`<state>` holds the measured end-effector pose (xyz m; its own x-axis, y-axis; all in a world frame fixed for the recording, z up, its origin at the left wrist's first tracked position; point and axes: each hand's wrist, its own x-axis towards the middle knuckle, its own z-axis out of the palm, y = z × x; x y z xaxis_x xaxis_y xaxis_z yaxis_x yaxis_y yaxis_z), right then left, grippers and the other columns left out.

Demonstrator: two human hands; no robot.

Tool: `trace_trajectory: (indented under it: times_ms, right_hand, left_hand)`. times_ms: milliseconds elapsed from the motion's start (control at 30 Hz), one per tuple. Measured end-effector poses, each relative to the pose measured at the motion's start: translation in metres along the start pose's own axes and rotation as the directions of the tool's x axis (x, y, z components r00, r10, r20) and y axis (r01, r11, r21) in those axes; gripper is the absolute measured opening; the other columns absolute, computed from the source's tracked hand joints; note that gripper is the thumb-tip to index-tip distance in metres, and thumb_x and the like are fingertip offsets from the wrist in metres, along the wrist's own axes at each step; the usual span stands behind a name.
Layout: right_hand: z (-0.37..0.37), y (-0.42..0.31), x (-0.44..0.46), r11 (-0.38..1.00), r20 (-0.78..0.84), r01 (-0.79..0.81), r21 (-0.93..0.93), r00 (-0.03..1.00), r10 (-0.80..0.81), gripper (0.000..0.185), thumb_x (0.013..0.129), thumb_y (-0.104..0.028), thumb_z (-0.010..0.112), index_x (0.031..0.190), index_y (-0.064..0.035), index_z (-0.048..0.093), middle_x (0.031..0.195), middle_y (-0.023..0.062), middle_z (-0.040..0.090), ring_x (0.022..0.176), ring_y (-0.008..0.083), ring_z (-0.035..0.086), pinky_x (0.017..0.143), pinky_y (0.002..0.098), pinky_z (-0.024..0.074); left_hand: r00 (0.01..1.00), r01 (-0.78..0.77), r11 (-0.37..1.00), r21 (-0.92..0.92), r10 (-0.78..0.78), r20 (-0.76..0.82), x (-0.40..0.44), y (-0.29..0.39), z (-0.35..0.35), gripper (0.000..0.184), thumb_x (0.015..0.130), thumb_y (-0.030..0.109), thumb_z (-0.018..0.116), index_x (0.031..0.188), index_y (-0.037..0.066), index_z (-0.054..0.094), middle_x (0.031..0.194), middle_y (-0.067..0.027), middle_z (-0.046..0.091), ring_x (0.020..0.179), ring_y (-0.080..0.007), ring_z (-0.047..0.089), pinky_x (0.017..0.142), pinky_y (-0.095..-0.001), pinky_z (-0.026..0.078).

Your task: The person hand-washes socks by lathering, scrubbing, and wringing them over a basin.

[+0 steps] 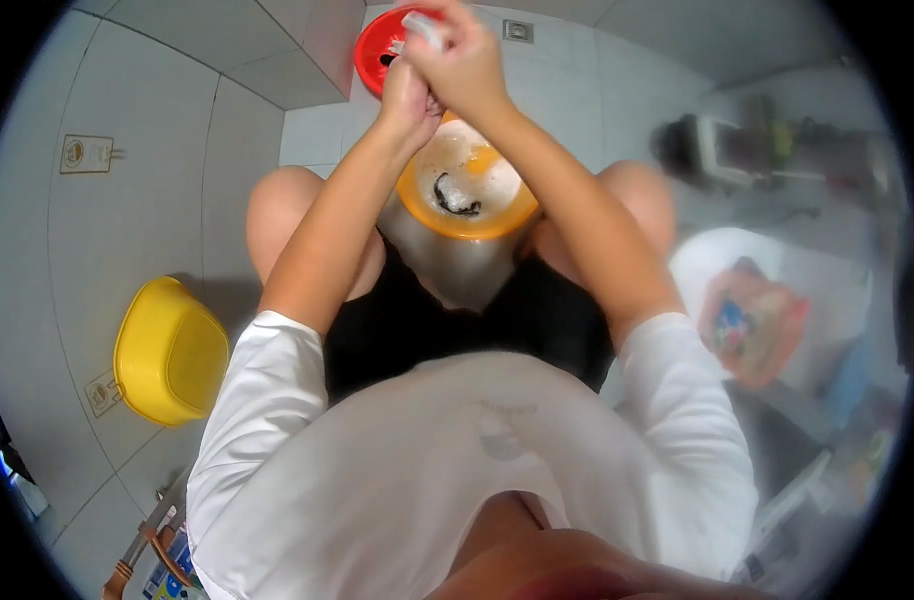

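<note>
White cotton T-shirt (407,440); right hand (469,62) gripped crumpled white cloth (425,30), left hand (405,103) closed.
Twisting seemed best over round orange plastic basin (467,231).

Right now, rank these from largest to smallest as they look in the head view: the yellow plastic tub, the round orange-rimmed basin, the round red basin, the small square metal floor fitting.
1. Yellow tub and orange-rimmed basin: too alike to rank
2. Red basin, partly hidden
3. Metal fitting
</note>
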<state>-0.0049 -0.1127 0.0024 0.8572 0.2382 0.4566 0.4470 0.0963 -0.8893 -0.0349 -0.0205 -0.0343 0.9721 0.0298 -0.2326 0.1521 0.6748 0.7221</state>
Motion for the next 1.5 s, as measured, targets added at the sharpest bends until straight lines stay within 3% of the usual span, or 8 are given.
trace_trajectory:
  times_ms: [300, 400, 767, 900, 1033, 1100, 1167, 1500]
  right_hand:
    - [-0.013, -0.030, 0.000, 0.991, 0.183, 0.089, -0.103, 0.981, -0.069, 0.024, 0.088, -0.006, 0.062, 0.111, -0.0074, 0.069, 0.102, 0.0116, 0.071, 0.094, 0.0232, 0.068, 0.085, 0.0345, 0.0533]
    - [-0.016, 0.006, 0.019, 0.995, -0.028, -0.062, 0.076, 0.998, 0.065, 0.027, 0.090, -0.008, 0.066, 0.116, -0.0083, 0.066, 0.098, 0.0097, 0.070, 0.089, 0.0195, 0.067, 0.081, 0.0334, 0.0538]
    - [-0.023, -0.010, 0.005, 0.980, -0.013, -0.127, -0.152, 0.992, 0.126, 0.029, 0.093, -0.028, 0.065, 0.120, -0.0197, 0.064, 0.086, 0.0155, 0.071, 0.081, 0.0289, 0.072, 0.070, 0.0403, 0.0559]
    - [-0.011, -0.005, -0.012, 0.804, 0.258, 0.431, -0.410, 0.900, -0.351, 0.025, 0.095, -0.029, 0.062, 0.119, -0.0213, 0.063, 0.084, 0.0148, 0.070, 0.076, 0.0320, 0.071, 0.067, 0.0427, 0.0556]
    - [-0.016, 0.000, 0.007, 0.907, -0.043, -0.059, -0.417, 0.998, 0.045, 0.022, 0.096, -0.030, 0.059, 0.118, -0.0255, 0.063, 0.080, 0.0142, 0.069, 0.067, 0.0360, 0.068, 0.061, 0.0475, 0.0532]
    - [-0.013, 0.009, -0.005, 0.868, 0.069, 0.073, -0.490, 0.997, -0.045, 0.031, 0.091, -0.019, 0.063, 0.122, -0.0158, 0.061, 0.080, 0.0085, 0.069, 0.055, 0.0145, 0.058, 0.054, 0.0304, 0.0468]
    - [-0.007, 0.006, -0.014, 0.822, 0.164, 0.303, -0.482, 0.953, -0.255, 0.026, 0.094, -0.024, 0.061, 0.119, -0.0187, 0.065, 0.085, 0.0129, 0.070, 0.055, 0.0194, 0.062, 0.055, 0.0314, 0.0491]
    - [-0.020, -0.012, -0.017, 0.887, 0.229, 0.113, -0.447, 0.973, -0.008, 0.022, 0.097, -0.021, 0.058, 0.117, -0.0173, 0.067, 0.087, 0.0097, 0.070, 0.070, 0.0199, 0.064, 0.069, 0.0331, 0.0524]
  left_hand:
    - [0.948, 0.085, 0.983, -0.163, -0.130, -0.291, -0.013, 0.021, 0.041, 0.029, 0.107, 0.028, 0.039, 0.107, 0.007, 0.059, 0.082, -0.0014, 0.063, 0.049, -0.0070, 0.049, 0.038, -0.0239, 0.033]
    - [0.992, 0.008, 0.999, 0.033, -0.012, 0.128, -0.001, 0.004, 0.011, 0.038, 0.108, 0.033, 0.036, 0.109, 0.006, 0.062, 0.078, -0.0021, 0.064, 0.041, -0.0065, 0.044, 0.034, -0.0216, 0.033]
    - [0.990, 0.022, 1.000, 0.018, -0.024, 0.138, 0.007, 0.020, -0.008, 0.032, 0.106, 0.027, 0.037, 0.106, 0.006, 0.060, 0.071, 0.0011, 0.058, 0.042, -0.0035, 0.037, 0.036, -0.0204, 0.027]
    - [0.941, 0.030, 0.999, -0.028, -0.038, -0.337, -0.006, 0.027, 0.032, 0.027, 0.106, 0.025, 0.039, 0.109, 0.007, 0.059, 0.077, -0.0012, 0.061, 0.046, -0.0047, 0.044, 0.037, -0.0211, 0.029]
    - [0.977, 0.008, 0.999, 0.033, -0.015, 0.212, 0.001, 0.019, -0.003, 0.027, 0.106, 0.025, 0.039, 0.108, 0.007, 0.060, 0.083, -0.0021, 0.063, 0.053, -0.0077, 0.051, 0.038, -0.0219, 0.031]
    - [0.985, -0.015, 0.993, 0.114, -0.005, 0.170, 0.011, 0.013, -0.006, 0.027, 0.107, 0.026, 0.040, 0.107, 0.008, 0.060, 0.082, -0.0019, 0.063, 0.052, -0.0078, 0.051, 0.039, -0.0225, 0.031]
    - [0.976, -0.041, 0.997, -0.060, 0.028, -0.216, 0.009, 0.011, 0.014, 0.027, 0.107, 0.028, 0.041, 0.106, 0.008, 0.060, 0.078, -0.0007, 0.060, 0.050, -0.0069, 0.047, 0.039, -0.0234, 0.030]
    - [0.972, -0.049, 0.997, 0.054, 0.060, -0.225, -0.002, 0.015, 0.026, 0.026, 0.106, 0.031, 0.044, 0.098, 0.011, 0.059, 0.074, 0.0022, 0.057, 0.046, -0.0054, 0.041, 0.039, -0.0214, 0.026]
